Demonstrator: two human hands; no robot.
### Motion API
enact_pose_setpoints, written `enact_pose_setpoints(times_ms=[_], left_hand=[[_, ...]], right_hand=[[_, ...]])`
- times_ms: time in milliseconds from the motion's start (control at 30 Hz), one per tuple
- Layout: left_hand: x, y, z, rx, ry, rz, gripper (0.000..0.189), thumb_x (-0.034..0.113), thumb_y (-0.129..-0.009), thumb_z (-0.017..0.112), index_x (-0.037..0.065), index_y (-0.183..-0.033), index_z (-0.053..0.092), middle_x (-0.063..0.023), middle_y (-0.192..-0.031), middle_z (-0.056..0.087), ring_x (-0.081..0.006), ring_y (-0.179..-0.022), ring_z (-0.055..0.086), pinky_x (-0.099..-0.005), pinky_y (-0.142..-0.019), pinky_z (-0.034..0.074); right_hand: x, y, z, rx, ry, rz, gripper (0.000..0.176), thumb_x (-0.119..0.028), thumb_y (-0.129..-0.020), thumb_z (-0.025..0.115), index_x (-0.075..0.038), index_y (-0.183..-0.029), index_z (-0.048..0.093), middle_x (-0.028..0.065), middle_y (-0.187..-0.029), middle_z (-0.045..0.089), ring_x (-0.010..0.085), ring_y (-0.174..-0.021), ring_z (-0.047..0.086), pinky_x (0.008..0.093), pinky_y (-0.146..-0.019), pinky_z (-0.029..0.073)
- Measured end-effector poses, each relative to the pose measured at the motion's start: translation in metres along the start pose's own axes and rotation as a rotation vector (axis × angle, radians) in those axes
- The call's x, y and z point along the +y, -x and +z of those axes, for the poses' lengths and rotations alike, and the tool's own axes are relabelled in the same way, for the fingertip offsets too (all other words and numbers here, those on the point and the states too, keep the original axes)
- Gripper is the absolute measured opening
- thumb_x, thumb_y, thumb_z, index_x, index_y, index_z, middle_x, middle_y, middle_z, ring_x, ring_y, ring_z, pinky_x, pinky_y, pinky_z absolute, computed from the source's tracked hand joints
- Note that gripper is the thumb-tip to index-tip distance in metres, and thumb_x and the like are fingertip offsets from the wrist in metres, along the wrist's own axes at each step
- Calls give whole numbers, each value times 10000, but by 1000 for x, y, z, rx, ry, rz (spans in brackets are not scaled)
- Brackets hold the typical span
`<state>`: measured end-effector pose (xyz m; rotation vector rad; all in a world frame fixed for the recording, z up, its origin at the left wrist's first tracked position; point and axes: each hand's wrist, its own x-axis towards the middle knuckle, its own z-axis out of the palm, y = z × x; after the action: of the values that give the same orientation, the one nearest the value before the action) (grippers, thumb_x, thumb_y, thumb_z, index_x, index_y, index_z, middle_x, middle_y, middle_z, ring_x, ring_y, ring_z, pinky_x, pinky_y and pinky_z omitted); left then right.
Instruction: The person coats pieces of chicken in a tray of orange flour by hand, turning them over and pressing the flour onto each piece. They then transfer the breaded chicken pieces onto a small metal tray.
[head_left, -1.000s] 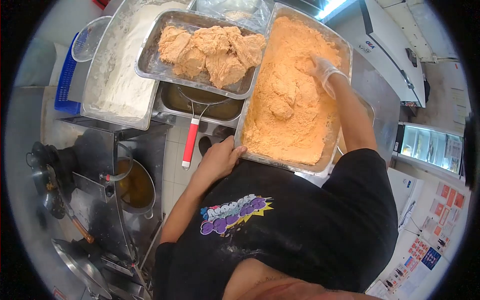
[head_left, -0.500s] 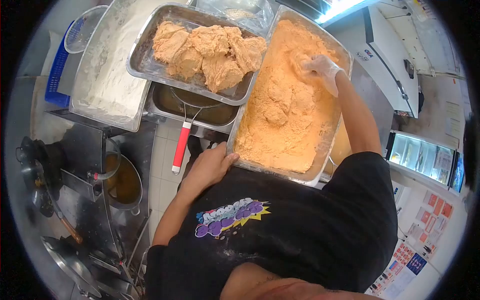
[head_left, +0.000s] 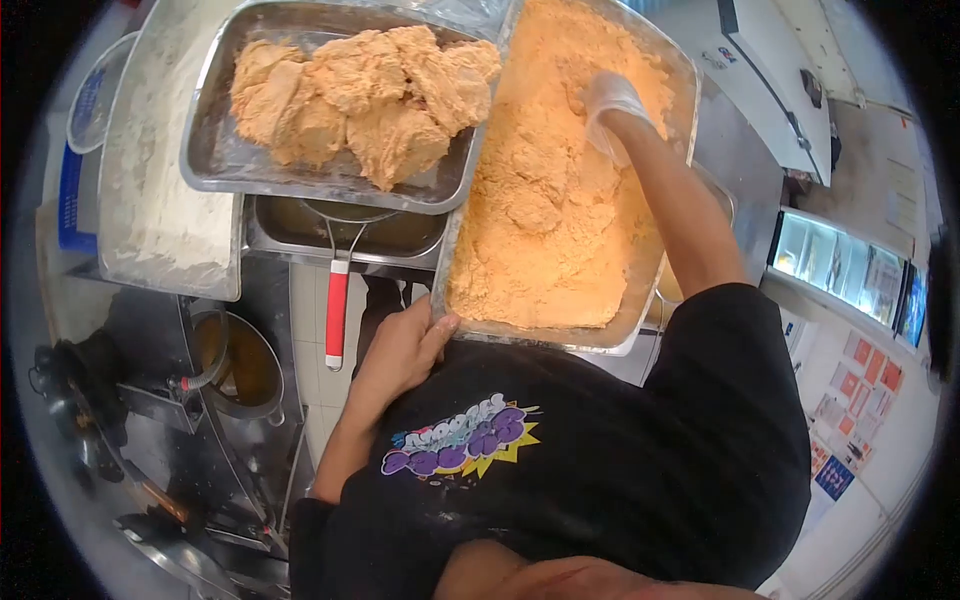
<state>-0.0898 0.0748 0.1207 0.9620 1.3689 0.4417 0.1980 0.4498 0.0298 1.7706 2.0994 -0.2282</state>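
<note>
A deep tub in front of me holds orange breading flour, with coated lumps partly buried in it. My right hand, in a clear plastic glove, reaches down into the flour at the far end; its fingers are hidden by the hand and flour. My left hand is bare and grips the tub's near left corner, the thumb over the rim. Left of the tub, a metal tray carries several large orange-breaded pieces.
Under the tray, a metal pan of brown liquid holds a strainer with a red handle. A tub of white flour stands further left, beside a blue basket. A pot of brown liquid sits lower left.
My right hand has pushed deeper into the flour, and its fingers are now hidden. My left hand stays on the tub corner. The view has shifted slightly.
</note>
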Motion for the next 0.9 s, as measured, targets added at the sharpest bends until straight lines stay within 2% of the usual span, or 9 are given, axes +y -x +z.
enact_pose_setpoints(times_ms=[167,233,333,400,533,633,733,800,900], left_hand=[[-11,0,2,14,-14,-16,297,278,-1036,602,-18,-1017,605,-185,-715,658,-363,-671,683,-440,-651,504],[-16,-2,7,57,10,74,292,270,-1033,602,-22,-1032,613,-199,-719,654,-383,-681,679,-443,-653,503],[-9,-2,6,92,-47,124,302,274,-1035,602,-27,-1035,616,-186,-703,652,-342,-666,680,-428,-652,503],[-4,-3,2,30,-25,53,302,275,-1036,602,-27,-1030,618,-170,-695,651,-311,-656,675,-416,-648,502],[-6,-6,-3,-56,-31,-1,296,271,-1040,600,-22,-1011,625,-116,-673,643,-224,-625,643,-381,-633,498],[-14,-8,-1,-47,-46,6,288,265,-1044,593,-18,-1004,623,-105,-663,632,-217,-611,624,-373,-624,494],[-5,-5,-3,-58,-43,35,301,276,-1047,586,-20,-1006,617,-106,-662,633,-221,-614,630,-380,-627,497],[-15,-7,-2,-42,-57,47,308,287,-1047,581,-18,-1010,610,-113,-666,638,-241,-623,649,-392,-632,501],[-3,-4,-4,-42,-109,78,378,339,-1041,589,-33,-975,599,-156,-688,664,-311,-671,700,-439,-661,519]], right_hand=[[18,9,12,53,84,-18,264,-168,-908,627,-5,-1057,773,265,-1093,729,409,-1053,716,470,-873,571],[10,12,-2,98,164,-31,286,-119,-911,574,-7,-1080,777,254,-1154,727,392,-1087,715,461,-905,574],[-1,31,-18,18,31,96,273,-121,-921,567,12,-1037,774,267,-1121,728,388,-1060,722,463,-898,576],[0,39,-11,246,116,-28,244,-144,-920,590,-9,-1005,776,245,-1092,738,382,-1042,721,467,-913,567],[9,55,-24,293,82,-31,227,-176,-916,614,-25,-968,774,225,-1039,748,374,-1004,728,461,-890,574],[28,74,-58,330,-23,-96,220,-185,-911,624,-28,-946,774,217,-980,756,358,-953,742,443,-838,589],[54,85,-65,523,47,-131,209,-181,-904,628,-28,-911,770,199,-924,761,329,-911,755,411,-797,599],[69,72,-57,387,390,-79,196,-179,-903,624,-58,-888,778,171,-916,767,312,-892,757,403,-801,599],[78,66,-46,564,283,-144,194,-171,-904,617,-71,-857,776,160,-923,769,308,-869,756,407,-780,600]])
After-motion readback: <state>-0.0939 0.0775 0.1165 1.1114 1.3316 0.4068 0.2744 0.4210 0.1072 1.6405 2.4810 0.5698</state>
